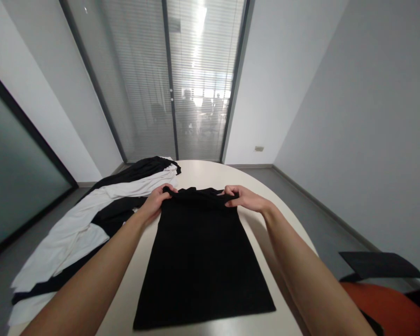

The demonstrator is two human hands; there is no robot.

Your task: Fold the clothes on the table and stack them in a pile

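The black garment (205, 261) lies spread on the pale desk (210, 171), right in front of the person, its straight lower edge toward the near side and its far edge bunched up in loose folds. The left hand (156, 200) has its grip closed on the far left corner, thumb and fingers pinching the cloth; the right hand (245, 198) has the same narrow grip on the far right corner. To the left, on the desk, lies a heap of black and white clothes (91, 214), sleeves stretched long. The garment's visible front is plain black. Beyond the desk stand glass panels (201, 116) with blinds, and a wall plate (259, 149) too small to read. An orange-seated chair (388, 305) stands at right.
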